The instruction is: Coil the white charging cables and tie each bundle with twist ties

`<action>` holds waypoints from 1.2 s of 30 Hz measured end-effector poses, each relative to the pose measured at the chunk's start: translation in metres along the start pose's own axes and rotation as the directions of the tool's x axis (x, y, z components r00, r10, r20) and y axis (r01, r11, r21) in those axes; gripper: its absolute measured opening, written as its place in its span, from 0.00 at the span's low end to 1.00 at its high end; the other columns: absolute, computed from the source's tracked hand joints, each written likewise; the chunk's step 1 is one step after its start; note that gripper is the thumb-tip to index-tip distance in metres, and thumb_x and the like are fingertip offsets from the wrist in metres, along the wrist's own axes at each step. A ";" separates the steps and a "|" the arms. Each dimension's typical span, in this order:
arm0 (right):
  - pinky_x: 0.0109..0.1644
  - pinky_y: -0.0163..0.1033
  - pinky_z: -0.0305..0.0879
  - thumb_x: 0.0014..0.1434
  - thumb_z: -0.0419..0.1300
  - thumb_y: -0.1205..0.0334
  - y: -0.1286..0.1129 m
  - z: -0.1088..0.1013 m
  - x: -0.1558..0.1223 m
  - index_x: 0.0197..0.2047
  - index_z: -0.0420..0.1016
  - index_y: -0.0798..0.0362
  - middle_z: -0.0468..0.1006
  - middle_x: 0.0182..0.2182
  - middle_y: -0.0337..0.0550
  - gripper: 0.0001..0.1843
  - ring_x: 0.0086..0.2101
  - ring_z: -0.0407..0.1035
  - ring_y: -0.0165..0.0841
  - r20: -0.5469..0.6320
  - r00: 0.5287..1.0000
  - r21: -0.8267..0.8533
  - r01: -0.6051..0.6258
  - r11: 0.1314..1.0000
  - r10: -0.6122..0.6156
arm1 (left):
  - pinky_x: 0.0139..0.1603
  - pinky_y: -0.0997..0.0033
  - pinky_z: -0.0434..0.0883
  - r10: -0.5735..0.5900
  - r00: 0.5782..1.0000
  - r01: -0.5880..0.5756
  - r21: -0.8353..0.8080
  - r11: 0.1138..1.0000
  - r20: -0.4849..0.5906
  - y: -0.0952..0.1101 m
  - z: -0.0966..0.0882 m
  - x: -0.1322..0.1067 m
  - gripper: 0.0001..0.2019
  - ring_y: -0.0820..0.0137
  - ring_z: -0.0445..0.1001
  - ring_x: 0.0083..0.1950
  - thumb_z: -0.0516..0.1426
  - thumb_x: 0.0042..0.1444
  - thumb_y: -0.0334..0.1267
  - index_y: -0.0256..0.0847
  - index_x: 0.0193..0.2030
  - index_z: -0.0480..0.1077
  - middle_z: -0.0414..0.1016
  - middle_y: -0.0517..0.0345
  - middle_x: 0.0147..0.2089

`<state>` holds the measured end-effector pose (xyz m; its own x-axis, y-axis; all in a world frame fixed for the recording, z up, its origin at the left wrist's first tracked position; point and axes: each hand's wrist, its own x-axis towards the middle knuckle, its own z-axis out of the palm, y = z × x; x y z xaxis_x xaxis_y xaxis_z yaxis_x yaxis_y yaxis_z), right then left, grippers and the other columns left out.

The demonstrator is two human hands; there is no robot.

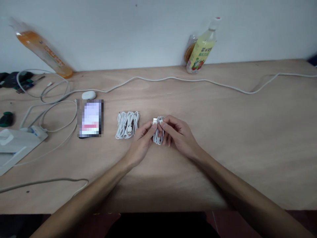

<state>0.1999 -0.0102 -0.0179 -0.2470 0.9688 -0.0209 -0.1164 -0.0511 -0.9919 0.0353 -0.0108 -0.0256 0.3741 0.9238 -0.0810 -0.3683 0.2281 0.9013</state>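
At the bench's (pixel 223 138) near middle, my left hand (pixel 140 143) and right hand (pixel 179 135) meet, forearms angled inward, fingers pinched on a coiled white cable (pixel 158 134); just left lies a second bundle (pixel 127 125), bottles (pixel 201 49) beyond.

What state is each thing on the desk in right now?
Cable in hands: bundled, pinched by left hand and right hand.
Second cable: coiled, lying flat, untouched.
Phone: screen lit.
Green bottle: upright, capped.
Orange bottle: capped, leaning on the wall.
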 end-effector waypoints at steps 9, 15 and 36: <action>0.21 0.32 0.64 0.70 0.65 0.37 -0.001 0.000 0.000 0.35 0.73 0.48 0.77 0.26 0.34 0.23 0.20 0.67 0.26 0.002 1.000 -0.010 -0.003 1.000 0.003 | 0.39 0.65 0.67 0.006 1.000 -0.006 -0.010 1.000 0.003 -0.001 0.002 0.000 0.19 0.68 0.72 0.35 0.66 0.69 0.53 0.41 0.34 0.74 0.70 0.60 0.32; 0.21 0.33 0.64 0.70 0.65 0.38 -0.001 0.001 0.000 0.34 0.72 0.47 0.76 0.25 0.34 0.23 0.20 0.67 0.27 0.002 1.000 -0.023 -0.002 1.000 0.002 | 0.39 0.64 0.66 0.010 1.000 -0.009 0.046 0.999 -0.017 -0.002 0.000 -0.001 0.19 0.69 0.68 0.34 0.65 0.70 0.54 0.41 0.35 0.74 0.70 0.60 0.33; 0.21 0.34 0.64 0.70 0.65 0.36 -0.003 0.000 -0.001 0.35 0.72 0.47 0.75 0.25 0.34 0.24 0.21 0.68 0.28 0.009 1.000 -0.040 -0.014 0.999 0.014 | 0.39 0.65 0.65 0.023 1.000 -0.022 0.052 0.998 -0.008 -0.006 -0.003 0.000 0.19 0.67 0.72 0.37 0.65 0.71 0.54 0.42 0.36 0.73 0.71 0.60 0.34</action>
<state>0.2000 -0.0111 -0.0150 -0.2569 0.9658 -0.0338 -0.0747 -0.0547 -0.9957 0.0352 -0.0110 -0.0320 0.3585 0.9313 -0.0640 -0.3318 0.1912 0.9238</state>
